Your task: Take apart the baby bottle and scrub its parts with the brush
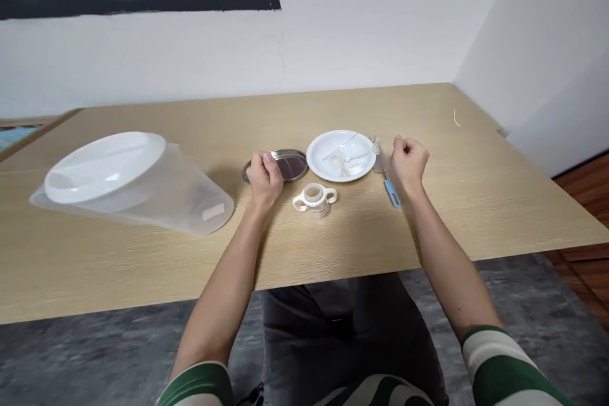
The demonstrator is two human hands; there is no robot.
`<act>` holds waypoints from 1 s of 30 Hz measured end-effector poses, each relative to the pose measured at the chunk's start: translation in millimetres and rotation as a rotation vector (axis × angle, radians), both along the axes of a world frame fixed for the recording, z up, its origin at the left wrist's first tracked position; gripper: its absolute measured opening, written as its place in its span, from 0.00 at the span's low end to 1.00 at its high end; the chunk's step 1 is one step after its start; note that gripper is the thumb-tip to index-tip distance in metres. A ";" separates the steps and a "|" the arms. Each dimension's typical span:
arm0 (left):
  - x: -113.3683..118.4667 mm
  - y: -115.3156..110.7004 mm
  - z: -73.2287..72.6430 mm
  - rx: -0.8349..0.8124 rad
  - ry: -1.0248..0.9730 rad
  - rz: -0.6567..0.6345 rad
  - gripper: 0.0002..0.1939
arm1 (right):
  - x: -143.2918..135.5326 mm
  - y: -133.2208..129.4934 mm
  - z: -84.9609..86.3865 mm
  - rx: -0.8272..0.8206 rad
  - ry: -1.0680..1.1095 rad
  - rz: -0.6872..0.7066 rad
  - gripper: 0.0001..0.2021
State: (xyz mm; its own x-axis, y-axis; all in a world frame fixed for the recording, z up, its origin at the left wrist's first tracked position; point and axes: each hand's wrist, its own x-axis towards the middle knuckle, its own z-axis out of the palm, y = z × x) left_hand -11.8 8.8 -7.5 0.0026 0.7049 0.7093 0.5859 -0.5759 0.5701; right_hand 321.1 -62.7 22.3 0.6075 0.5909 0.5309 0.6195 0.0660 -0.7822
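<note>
My left hand [265, 179] is closed in a fist with nothing visible in it, in front of the left part of an oval metal tray [294, 165]. My right hand [410, 158], also a fist with nothing showing in it, is right of a brush with a blue handle [391, 193]. Between my hands, a white plate [321, 166] holds small clear and white items, too indistinct to name. Nearer to me stands a white two-handled cup [318, 208], upright, its top open. The brush's head lies beside the plate's right rim.
A large translucent pitcher with a white lid [104, 168] lies on its side at the left of the wooden table [304, 266]. A thin white strip [455, 118] lies at the back right. Walls rise behind and to the right.
</note>
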 end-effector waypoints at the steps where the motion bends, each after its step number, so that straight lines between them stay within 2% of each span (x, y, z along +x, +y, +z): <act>1: -1.4 -2.0 -0.1 0.024 0.015 -0.003 0.16 | -0.9 -0.4 0.1 -0.009 -0.007 0.005 0.23; 5: -3.7 -9.8 6.0 0.117 0.053 -0.005 0.15 | -3.6 -1.3 -1.7 -0.031 -0.034 0.022 0.23; 12: 3.9 -19.9 17.8 0.162 0.075 -0.064 0.15 | -7.2 -1.2 -7.9 -0.062 -0.071 0.048 0.24; 20: 7.5 -22.9 19.8 0.051 0.072 -0.070 0.18 | -10.5 -3.5 -7.2 -0.052 -0.083 0.068 0.23; 30: 5.1 -22.3 15.5 0.050 0.069 -0.060 0.18 | -8.6 -4.0 -5.3 -0.033 -0.058 0.068 0.23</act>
State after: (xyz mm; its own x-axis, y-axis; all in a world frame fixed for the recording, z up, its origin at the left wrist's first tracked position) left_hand -6.8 -13.5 8.0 0.0938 0.6659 0.7401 0.5863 -0.6378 0.4996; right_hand 312.5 -66.7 17.0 0.5344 0.6474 0.5434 0.6586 0.0840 -0.7478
